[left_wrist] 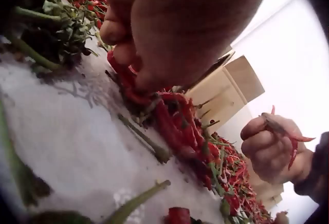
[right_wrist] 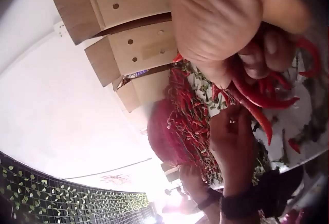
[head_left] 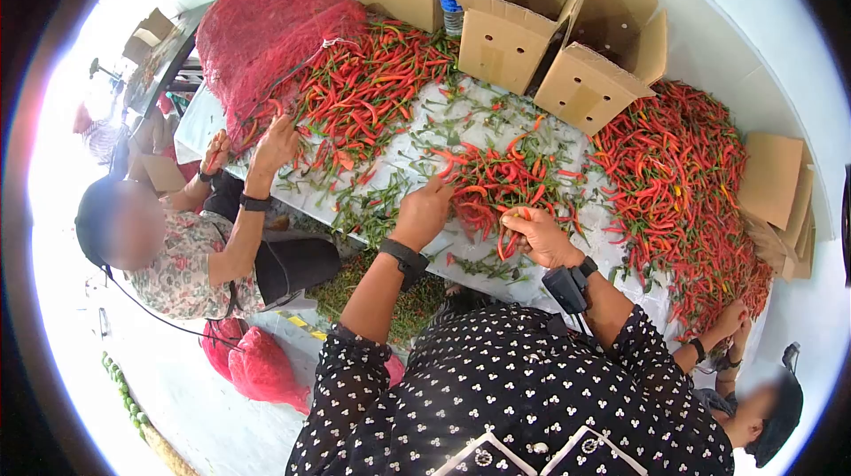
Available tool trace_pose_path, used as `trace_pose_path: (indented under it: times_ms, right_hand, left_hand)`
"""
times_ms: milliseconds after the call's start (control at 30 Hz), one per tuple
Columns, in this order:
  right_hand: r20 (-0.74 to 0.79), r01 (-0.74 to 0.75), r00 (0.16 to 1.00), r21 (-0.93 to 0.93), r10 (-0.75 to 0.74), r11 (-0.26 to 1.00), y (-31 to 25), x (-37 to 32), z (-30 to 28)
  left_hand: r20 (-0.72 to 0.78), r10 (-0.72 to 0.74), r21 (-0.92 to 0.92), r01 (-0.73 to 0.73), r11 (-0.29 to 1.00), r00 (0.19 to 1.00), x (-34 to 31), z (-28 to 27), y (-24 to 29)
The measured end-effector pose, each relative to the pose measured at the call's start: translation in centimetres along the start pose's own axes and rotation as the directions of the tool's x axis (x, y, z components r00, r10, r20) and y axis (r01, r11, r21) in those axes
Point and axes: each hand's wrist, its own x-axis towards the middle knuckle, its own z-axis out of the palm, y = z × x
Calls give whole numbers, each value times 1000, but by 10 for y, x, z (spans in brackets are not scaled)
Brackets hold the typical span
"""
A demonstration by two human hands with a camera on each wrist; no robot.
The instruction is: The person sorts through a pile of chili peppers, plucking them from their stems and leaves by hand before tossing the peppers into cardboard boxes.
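Note:
In front of me a small heap of red chilies [head_left: 496, 179] lies on the white-covered table among green stems. My left hand [head_left: 423, 213] is at the heap's left side; in the left wrist view its thumb and fingertips pinch a red chili [left_wrist: 120, 70]. My right hand [head_left: 542, 237] is over the heap's near edge, fingers curled around a few red chilies [right_wrist: 257, 103]. Their tips stick out below the fist in the right wrist view. The left wrist view also shows that right hand [left_wrist: 275, 147] with chilies poking out on both sides.
Large chili piles lie to the right [head_left: 683, 201] and back left [head_left: 372, 86], beside a red mesh sack [head_left: 270, 28]. Open cardboard boxes [head_left: 510, 42] stand along the back. Loose green stems [head_left: 377, 206] litter the table. One person [head_left: 191, 254] works at left, another at lower right.

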Motion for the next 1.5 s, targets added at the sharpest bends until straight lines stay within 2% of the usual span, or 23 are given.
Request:
trace_pose_path:
  times_ms: [133,200,233,267,333,367,433,467,500,633,700,733,800,833,867,900,1033,1100,1167,1233,1333,1433,1500]
  right_hand:
    - [1,47,999,22,-47,999,6,3,-8]
    - [64,18,998,72,-22,997,5,4,-12]
    - [64,20,998,72,-25,997,3,5,-11]
    - [61,33,997,70,-38,997,2,7,-8]
    - [58,47,997,69,-51,996,-3,10,0]
    - [45,51,997,77,-54,996,-5,11,5]
    - [33,56,998,83,-59,995,-11,13,16]
    - [33,99,994,105,-103,990,-14,13,21]
    - [32,141,989,127,-146,982,-16,14,25]
    - [70,182,979,134,-192,974,-20,13,30]
    - [108,278,958,-128,-265,952,-25,2,31]
    - [103,277,959,-125,-265,953,-20,6,29]
    - [121,536,831,-434,-542,724,-10,16,26]
    - [113,535,831,-433,-545,726,-10,14,23]
    - [68,366,931,-163,-359,916,-12,12,17]
    - [85,141,985,128,-153,982,-14,8,12]
    - [116,54,986,444,-116,894,-10,4,-11]
    - [78,88,987,473,-141,876,-12,-4,-22]
    - [58,152,980,384,-188,911,-11,-15,-35]
    - [9,154,985,395,-171,906,-10,-30,-47]
    - [-62,169,985,179,-160,969,-6,-58,-68]
    - [-141,168,980,229,-138,959,7,-91,-87]
    - [-204,185,970,255,-134,949,21,-110,-99]
  left_hand:
    - [-16,66,38,-65,997,998,-9,-3,-6]
    - [-44,-150,-190,140,972,988,-16,1,-16]
    - [-45,-149,-189,138,972,988,-18,2,-13]
    - [72,-314,-486,308,818,947,-20,3,-9]
    - [411,-450,-793,554,252,793,-18,-8,10]
    - [411,-449,-793,554,253,793,-18,-10,17]
    - [529,-361,-824,567,-2,768,-18,-12,31]
    - [548,-354,-813,583,-12,758,-17,-15,39]
    - [548,-354,-813,583,-12,758,-17,-15,45]
    - [458,-342,-779,556,292,821,-15,-19,64]
    - [385,-340,-730,509,457,858,-15,-19,66]
    - [389,-336,-729,510,457,858,-16,-15,66]
    - [178,-278,-678,323,660,944,-17,-8,67]
    - [183,-271,-678,321,662,945,-17,-8,67]
    - [182,-234,-698,293,653,955,-17,-9,67]
    - [183,-196,-719,267,642,963,-17,-13,71]
    - [229,15,-776,174,606,973,-19,-22,82]
    - [197,-191,-725,273,632,962,-19,-11,67]
    - [214,-297,-480,365,798,930,-20,-17,51]
    - [190,-312,-364,362,858,931,-24,-15,43]
    - [183,-233,-391,289,874,955,-28,-16,50]
    - [204,-125,-402,199,894,971,-34,7,38]
    - [296,-138,-419,258,871,945,-33,9,45]
